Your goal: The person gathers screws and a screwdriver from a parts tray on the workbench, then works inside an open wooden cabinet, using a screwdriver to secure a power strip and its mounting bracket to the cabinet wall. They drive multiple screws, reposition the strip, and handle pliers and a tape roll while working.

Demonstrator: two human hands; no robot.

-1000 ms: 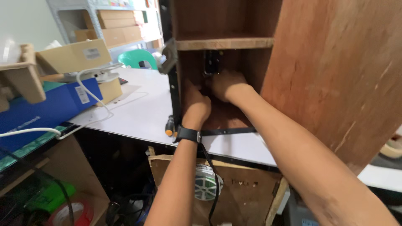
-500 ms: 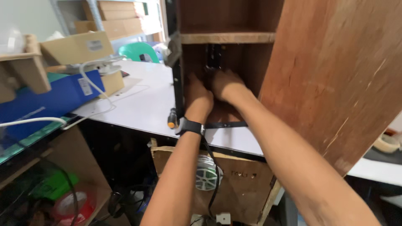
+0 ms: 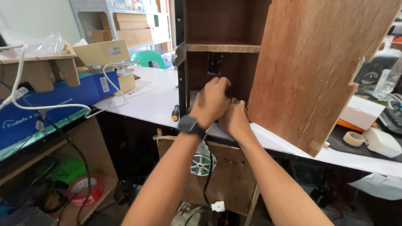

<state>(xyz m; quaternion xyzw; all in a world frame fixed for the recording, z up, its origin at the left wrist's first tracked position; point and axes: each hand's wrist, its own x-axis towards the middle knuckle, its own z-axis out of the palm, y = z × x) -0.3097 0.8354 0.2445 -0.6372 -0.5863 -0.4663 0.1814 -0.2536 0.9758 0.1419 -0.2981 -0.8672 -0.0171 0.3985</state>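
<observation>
While both hands, left [image 3: 212,102] and right [image 3: 234,119], bunch up at the cabinet [image 3: 318,62] mouth, can't tell what the curled fingers grip. White table [image 3: 155,102], cluttered workshop.

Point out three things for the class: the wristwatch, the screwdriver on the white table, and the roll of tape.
wristwatch [image 3: 189,124], head view, on its dark face at the left wrist.
screwdriver [image 3: 175,113], head view, on its black and orange handle.
roll of tape [image 3: 354,138], head view, on the ring's beige top edge.

Bright, even daylight; slight edge distortion.
</observation>
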